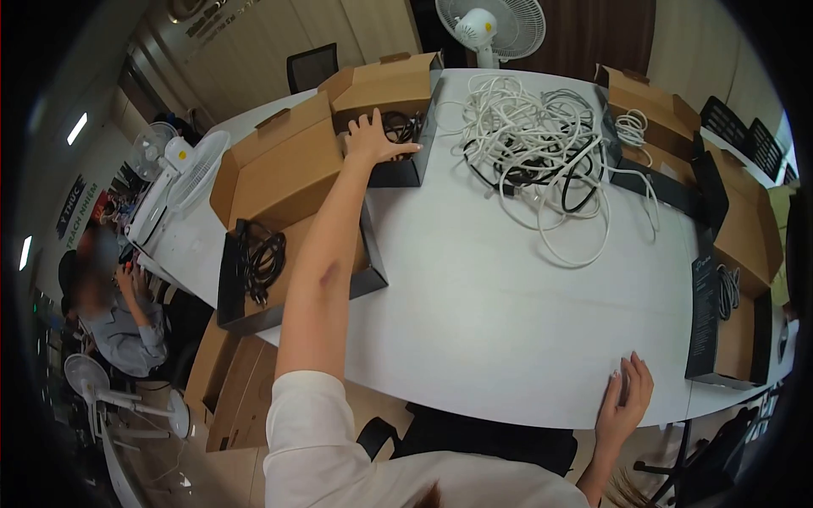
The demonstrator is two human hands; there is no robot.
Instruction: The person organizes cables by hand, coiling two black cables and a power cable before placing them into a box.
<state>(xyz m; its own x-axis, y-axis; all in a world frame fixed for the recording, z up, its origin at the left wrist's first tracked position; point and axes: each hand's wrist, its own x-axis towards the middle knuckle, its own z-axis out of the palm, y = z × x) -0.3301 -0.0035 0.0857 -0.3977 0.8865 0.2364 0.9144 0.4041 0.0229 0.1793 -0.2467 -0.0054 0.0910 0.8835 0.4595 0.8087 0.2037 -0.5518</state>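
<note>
My left hand (371, 140) is stretched out over the far left cardboard box (396, 175), fingers spread, with nothing visible in it. A coiled black cable (401, 127) lies in that box, just beside my thumb and partly hidden by the hand. My forearm crosses the nearer left box (369, 269), which has its lid up and a bundled black power cable (264, 264) inside. At the table's front edge rests my right hand (627, 396), fingers loosely bent and apart, holding nothing. A large tangle of white cables (542, 127) with some black ones lies at the far middle.
On the right, one open box (657, 179) holds a white cable coil (631, 129) and another box (749, 339) holds a grey coil (728, 292). The white table (474, 313) carries them. A fan (491, 30) stands behind; a person (123, 317) sits at left.
</note>
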